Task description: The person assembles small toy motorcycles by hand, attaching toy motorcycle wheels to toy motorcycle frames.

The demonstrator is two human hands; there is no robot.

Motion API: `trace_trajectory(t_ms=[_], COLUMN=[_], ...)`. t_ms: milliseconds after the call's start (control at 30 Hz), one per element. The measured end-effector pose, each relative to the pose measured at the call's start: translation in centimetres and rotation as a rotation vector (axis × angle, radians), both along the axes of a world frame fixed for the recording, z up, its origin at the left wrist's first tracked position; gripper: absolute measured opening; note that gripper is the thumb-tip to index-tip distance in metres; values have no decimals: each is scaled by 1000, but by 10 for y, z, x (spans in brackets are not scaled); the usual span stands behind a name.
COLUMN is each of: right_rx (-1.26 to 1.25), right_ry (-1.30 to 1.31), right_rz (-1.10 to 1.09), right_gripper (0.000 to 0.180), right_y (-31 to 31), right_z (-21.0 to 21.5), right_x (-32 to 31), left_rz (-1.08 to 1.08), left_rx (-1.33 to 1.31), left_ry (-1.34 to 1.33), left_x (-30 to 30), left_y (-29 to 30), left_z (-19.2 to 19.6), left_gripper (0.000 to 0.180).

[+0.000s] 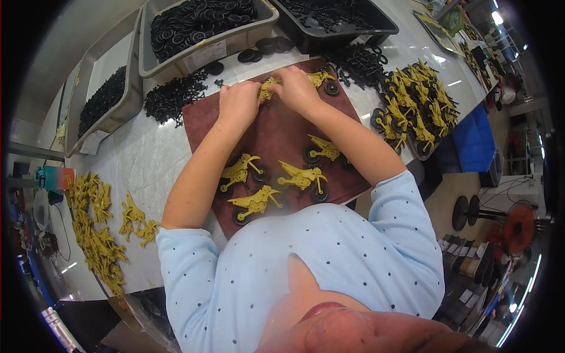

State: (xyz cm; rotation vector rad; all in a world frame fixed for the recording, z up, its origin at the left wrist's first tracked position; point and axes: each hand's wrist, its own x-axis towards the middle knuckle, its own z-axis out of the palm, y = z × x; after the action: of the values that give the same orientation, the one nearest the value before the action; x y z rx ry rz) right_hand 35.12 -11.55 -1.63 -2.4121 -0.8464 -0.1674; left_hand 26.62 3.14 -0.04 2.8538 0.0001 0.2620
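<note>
Near the far side of a dark red cloth [206,126], my left hand [238,103] and my right hand [296,89] close on a yellow plastic toy motorcycle body [267,90] from either side. The fingers cover most of it. Just beyond my right hand lies another yellow body with a black wheel [332,88]. Closer to me on the cloth are several toy motorcycles, among them one yellow body with wheels [239,170], a second [303,175] and a third [256,201]. One more yellow body [325,148] lies partly behind my right forearm.
A grey bin [206,54] of black wheels, a black bin [376,26] and a grey tray [133,97] hold black parts. Loose black parts [170,94] lie before them. Yellow bodies [94,235] pile up at left; a tray of wheeled motorcycles [421,103] stands at right.
</note>
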Motion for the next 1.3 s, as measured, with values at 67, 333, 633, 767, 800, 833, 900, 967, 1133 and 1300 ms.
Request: trace_trajectory(t_ms=[67,333,633,767,800,833,900,967,1133,1300], right_rx=[-31,-7,-136,-140,-108,-76,-87,-97,24,58], right_ry=[-10,-28,-248,-398,-389,-379,-385,-391,-479,-478], right_rz=[-3,-4,279,303,324,344,351,367,456,500], right_gripper=[35,33,37,38,37,36,34,33,26,21], right_y=[0,1,-21,-17,-16,-15,-14,-13,-17,-23], right_z=[0,-4,1,-10,-10,-10,-8,-5,11,39], right_x=[-1,-4,-28,-19,-16,-12,-4,-2,-13,-41], left_rz=[4,40,-29,-55,-81,-109,-134,-149,-300,-303], left_rx=[31,27,100,49,51,53,51,50,-44,-26], left_ry=[-14,-18,-112,-336,-378,-418,-396,-372,-258,-238], left_x=[0,3,6,4,3,2,1,-3,-27,-55], left_y=[-1,1,1,-3,0,2,5,9,20,13], left_z=[-2,-8,-21,-42,-46,-44,-40,-31,4,35], left_gripper=[19,18,28,23,23,23,20,17,33,28])
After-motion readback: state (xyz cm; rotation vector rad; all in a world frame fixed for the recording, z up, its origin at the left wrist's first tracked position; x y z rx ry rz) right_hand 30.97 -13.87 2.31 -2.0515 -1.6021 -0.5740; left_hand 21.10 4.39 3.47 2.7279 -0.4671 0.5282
